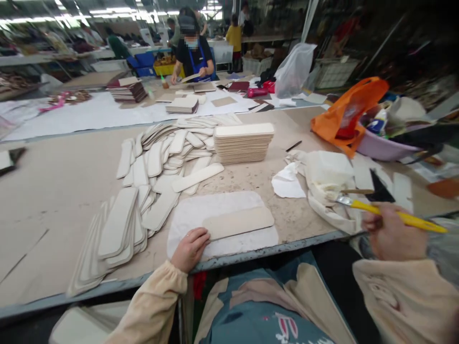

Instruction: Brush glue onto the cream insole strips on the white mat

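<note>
A long beige strip [240, 223] with rounded corners lies flat on a white sheet [222, 203] at the table's front edge. My left hand [191, 247] is closed at the strip's left end, its fingers together and pressing on it. On the right, my right hand [392, 234] grips the yellow handle of a paintbrush [398, 215]. The brush's bristles are at a cloth-wrapped white container [328, 172], and whether they dip into anything cannot be made out. A thin brown stick [356, 191] lies across the container's near side.
Many loose pale strips [120, 220] lie heaped left of the sheet. Behind it stands a neat stack of strips [244, 143]. A crumpled white paper [289, 181], a black pen-like stick [294, 146], an orange bag [349, 117] and a lilac basin [385, 145] are rightward. A co-worker [193, 55] works opposite.
</note>
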Demonstrator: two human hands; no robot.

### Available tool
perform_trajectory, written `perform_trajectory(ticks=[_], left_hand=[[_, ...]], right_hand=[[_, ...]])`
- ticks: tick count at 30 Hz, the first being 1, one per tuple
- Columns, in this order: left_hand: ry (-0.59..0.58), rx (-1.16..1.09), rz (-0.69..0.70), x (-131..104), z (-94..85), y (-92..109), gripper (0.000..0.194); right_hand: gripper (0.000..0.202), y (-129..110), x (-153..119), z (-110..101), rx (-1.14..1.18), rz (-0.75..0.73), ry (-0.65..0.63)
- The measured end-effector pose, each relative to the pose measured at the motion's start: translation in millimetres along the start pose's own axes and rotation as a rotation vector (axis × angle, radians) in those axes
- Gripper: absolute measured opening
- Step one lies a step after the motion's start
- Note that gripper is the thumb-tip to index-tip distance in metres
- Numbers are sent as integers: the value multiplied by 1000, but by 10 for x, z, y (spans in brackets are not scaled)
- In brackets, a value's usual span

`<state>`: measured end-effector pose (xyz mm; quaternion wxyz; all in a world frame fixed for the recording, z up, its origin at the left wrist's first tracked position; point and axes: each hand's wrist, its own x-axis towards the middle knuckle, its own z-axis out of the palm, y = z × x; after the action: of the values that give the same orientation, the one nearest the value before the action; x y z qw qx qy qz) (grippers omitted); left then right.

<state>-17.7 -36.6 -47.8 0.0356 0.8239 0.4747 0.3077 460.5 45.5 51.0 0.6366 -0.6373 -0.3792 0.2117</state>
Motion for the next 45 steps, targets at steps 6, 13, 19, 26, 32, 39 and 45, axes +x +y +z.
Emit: perform_trajectory(ticks=[6,13,19,26,32,39,45], left_hand=[[2,-15,-10,-38,28,-1,20],[29,-34,-33,1,6,19,18],[16,-52,-62,7,2,18,16],[0,-53,-69,-20,17,-5,17],[18,-43,-39,-2,8,-7,17],[13,-17,-30,-17,10,-4,16],[4,8,-63,-28,19,5,16]], right_hand=[[30,-122,-1198,913,123,136,-596],[28,-87,-1915,1712,100,157,-952],[26,-31,-2022,1917,-16,91,-1011],[27,16,-1755,1700,-170,-4,-898],[34,173,-1297,1327,-291,-14,-743],[34,66,-1137,1095,-340,-52,-637],[28,-116,-1707,1604,17,205,-889]])
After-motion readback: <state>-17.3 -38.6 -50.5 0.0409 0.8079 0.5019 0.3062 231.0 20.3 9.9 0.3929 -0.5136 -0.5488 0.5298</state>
